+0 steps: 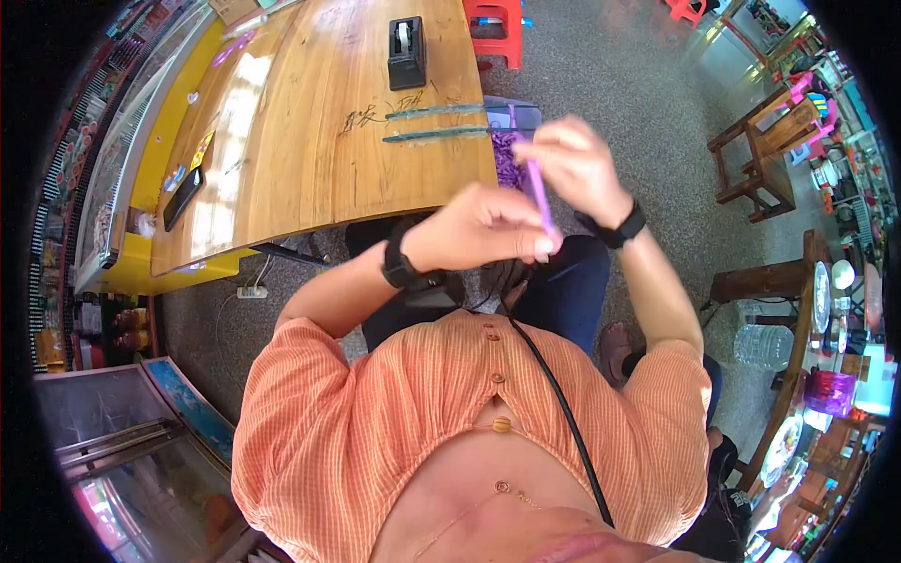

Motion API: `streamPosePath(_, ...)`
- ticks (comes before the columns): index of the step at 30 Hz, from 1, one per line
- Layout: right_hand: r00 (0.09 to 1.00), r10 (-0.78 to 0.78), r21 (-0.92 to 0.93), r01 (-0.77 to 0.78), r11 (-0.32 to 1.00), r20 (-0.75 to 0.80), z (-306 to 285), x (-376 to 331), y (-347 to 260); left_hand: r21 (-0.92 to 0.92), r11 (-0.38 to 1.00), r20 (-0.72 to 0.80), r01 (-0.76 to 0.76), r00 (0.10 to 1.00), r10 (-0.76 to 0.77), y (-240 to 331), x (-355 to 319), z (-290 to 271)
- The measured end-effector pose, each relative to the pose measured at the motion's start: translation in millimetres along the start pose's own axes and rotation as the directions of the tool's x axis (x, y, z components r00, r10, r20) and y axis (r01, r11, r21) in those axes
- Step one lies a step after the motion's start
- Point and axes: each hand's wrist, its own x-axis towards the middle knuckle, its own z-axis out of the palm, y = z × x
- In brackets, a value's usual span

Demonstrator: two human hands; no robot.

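Big wooden surface [310, 122] fills the upper left, black tape dispenser [406, 53] at its top. Mid-frame, both hands pinch a thin purple strip [540, 192]: left hand [483, 228] low, right hand [572, 164] high. I'd keep it taut and untwisted.

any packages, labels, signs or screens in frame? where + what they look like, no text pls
Phone: flat on the wooden table's left edge, a dark rectangle with its screen off.
Tape dispenser: far side of the table, a black block with a pale roll.
Water bottle: lying on the floor at right, clear plastic.
Purple container: on the right-hand wooden table, translucent.
No signs can be made out.
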Motion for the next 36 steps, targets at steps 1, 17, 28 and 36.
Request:
streamPosePath(1,0.999,0.023,-0.011,-0.024,1.000,-0.036,-2,15,11,0.069,0.996,-0.048,-0.064,0.997,0.068,19,5,-7)
streamPosePath(17,0.759,0.604,0.318,-0.651,0.690,0.244,104,21,198,0.638,0.762,-0.418,0.111,0.881,0.222,-22,118,-144)
streamPosePath(28,0.261,0.528,0.432,-0.872,-0.230,0.808,142,-88,136,0.896,0.387,-0.231,0.217,0.973,-0.010,-96,124,-154)
streamPosePath(36,0.220,0.775,0.435,-0.897,-0.077,0.592,102,-99,85,0.852,0.424,-0.274,0.308,0.951,-0.141,-93,138,-149)
